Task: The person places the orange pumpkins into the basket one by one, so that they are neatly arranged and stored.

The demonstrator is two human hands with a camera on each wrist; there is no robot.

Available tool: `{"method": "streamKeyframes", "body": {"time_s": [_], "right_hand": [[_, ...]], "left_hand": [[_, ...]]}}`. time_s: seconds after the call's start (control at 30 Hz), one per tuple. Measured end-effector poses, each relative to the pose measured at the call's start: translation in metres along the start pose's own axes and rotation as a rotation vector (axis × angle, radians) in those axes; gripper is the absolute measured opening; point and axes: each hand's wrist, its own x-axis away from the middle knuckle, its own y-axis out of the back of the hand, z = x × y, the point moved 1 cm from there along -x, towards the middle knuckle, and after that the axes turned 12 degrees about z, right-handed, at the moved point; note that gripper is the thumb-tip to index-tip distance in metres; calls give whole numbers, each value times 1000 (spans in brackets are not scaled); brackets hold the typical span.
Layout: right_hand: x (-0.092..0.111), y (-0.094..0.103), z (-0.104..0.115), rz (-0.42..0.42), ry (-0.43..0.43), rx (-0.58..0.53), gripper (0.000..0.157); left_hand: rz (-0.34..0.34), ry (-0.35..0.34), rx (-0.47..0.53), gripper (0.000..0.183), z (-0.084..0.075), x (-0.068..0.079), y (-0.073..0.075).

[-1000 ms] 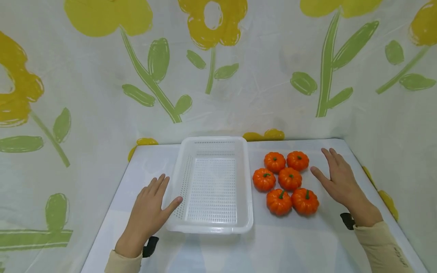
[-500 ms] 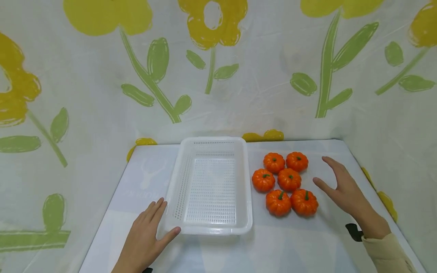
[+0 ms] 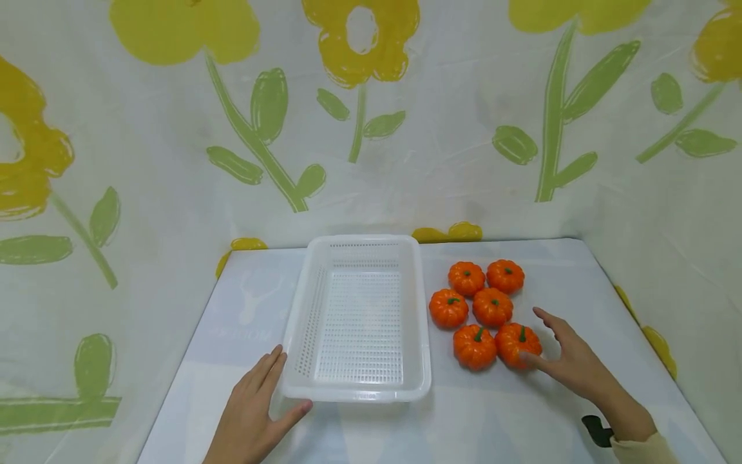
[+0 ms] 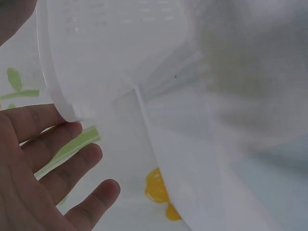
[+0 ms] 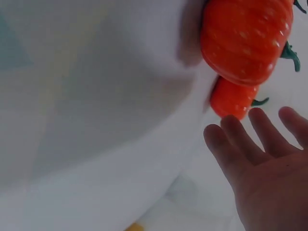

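An empty white plastic basket (image 3: 359, 392) with perforated sides and bottom stands on the table. My left hand (image 3: 249, 409) is at its near left corner, fingers stretched along the side and thumb spread at the front. In the left wrist view, the fingertips of my left hand (image 4: 48, 159) lie right at the basket's rim (image 4: 60, 103). To the right of the basket sit several small orange pumpkins with green stems. My right hand (image 3: 582, 370) reaches to the front right pumpkin (image 3: 516, 341), thumb overlapping it and fingers spread on its right side.
More pumpkins are grouped close by: front left (image 3: 475, 349), middle (image 3: 493, 308), left (image 3: 449, 310) and two behind, at back left (image 3: 466, 278) and back right (image 3: 505, 276). A flower-patterned cloth (image 3: 429, 154) hangs behind and at both sides of the white table (image 3: 371, 438).
My left hand has come down and nearer to me, to the basket's near corner. My right hand has moved from beside the back pumpkins to the front right one. Basket and pumpkins stay put.
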Motion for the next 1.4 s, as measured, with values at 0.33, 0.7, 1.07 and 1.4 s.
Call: {"method": "streamKeyframes", "body": {"time_s": [0.33, 0.7, 1.07, 1.4], "right_hand": [[0, -21, -3, 1, -5, 13, 104], [-2, -32, -2, -96, 21, 6, 100], [2, -14, 0, -173, 45, 17, 96], [-8, 17, 32, -275, 89, -51, 92]], "left_hand": [[-50, -24, 7, 90, 4, 0, -4], [-39, 30, 35, 91, -1, 0, -4], [-52, 33, 29, 89, -3, -3, -4], [-62, 35, 39, 89, -3, -3, -2]]}}
